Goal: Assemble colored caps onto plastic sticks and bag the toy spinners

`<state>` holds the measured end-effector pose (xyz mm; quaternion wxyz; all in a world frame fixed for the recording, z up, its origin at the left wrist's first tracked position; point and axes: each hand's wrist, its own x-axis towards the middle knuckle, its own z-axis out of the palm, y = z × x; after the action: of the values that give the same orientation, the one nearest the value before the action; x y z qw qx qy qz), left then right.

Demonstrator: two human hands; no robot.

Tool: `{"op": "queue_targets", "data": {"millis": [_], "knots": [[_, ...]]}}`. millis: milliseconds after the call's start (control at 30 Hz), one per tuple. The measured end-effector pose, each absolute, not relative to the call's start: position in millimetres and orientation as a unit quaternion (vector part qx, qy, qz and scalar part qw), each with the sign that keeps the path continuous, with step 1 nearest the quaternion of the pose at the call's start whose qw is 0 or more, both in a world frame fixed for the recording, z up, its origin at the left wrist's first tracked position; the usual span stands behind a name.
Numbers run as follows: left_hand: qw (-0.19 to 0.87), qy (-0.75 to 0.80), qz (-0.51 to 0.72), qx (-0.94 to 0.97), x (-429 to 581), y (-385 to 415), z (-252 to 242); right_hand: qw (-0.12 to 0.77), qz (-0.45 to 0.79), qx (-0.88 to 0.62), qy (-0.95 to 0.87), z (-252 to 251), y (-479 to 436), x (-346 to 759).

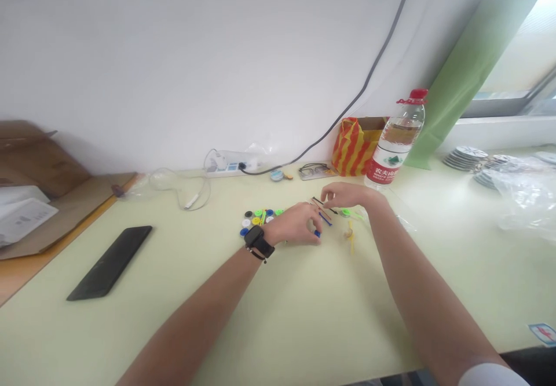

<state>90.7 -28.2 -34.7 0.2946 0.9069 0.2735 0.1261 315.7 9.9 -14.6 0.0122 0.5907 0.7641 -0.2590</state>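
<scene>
My left hand (297, 224), with a black watch (256, 240) on its wrist, pinches a small blue piece (317, 233) between thumb and finger. Beside and partly behind it lie several small round discs, among them a yellow disc (256, 221) and a white disc (247, 223). My right hand (341, 195) hovers over several thin sticks, its bent fingers a little apart. Below its fingertips are a black stick (318, 201) and a blue stick (325, 218). A green disc (346, 212) lies under the right wrist, and a yellow stick piece (351, 241) is nearer me.
A water bottle (393, 145) and a striped bag (351, 145) stand behind my right hand. Glasses (313, 169) and a power strip (230, 168) lie along the wall. At left are a black phone-like slab (110, 263) and a cardboard box (43, 160). Plastic wrapping (530, 195) lies far right.
</scene>
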Motion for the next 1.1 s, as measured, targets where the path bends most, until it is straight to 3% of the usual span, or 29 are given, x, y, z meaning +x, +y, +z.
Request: {"op": "queue_targets", "data": {"millis": [333,800,1100], "knots": [[0.241,0.284,0.113,0.921,76.1,-18.0,-35.1,0.072,-0.256,0.668,0.695,-15.4,4.7,346.9],[0.126,0.298,0.163,0.932,78.0,-12.5,-47.9,0.059,-0.285,0.675,0.678,-17.3,8.9,351.8],[0.115,0.364,0.079,0.921,48.1,2.0,-26.3,0.015,-0.335,0.626,0.704,8.3,-5.5,328.1]]}}
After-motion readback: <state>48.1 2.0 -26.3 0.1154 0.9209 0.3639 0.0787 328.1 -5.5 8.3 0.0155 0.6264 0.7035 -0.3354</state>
